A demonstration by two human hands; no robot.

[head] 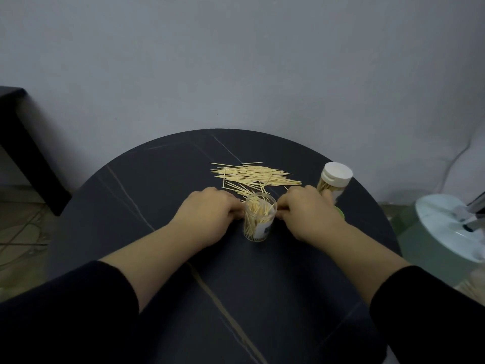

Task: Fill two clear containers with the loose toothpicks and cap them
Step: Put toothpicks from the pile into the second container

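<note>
An uncapped clear container stands upright near the middle of the round dark table, partly filled with toothpicks. My left hand grips its left side with curled fingers. My right hand is curled against its right side at the rim. Behind them lies a pile of loose toothpicks. A second clear container, filled and closed with a white cap, stands at the right. A green cap peeks out behind my right hand.
A white round appliance base stands beyond the table's right edge. A dark piece of furniture stands at the left by the grey wall. Cables lie on the floor at the left.
</note>
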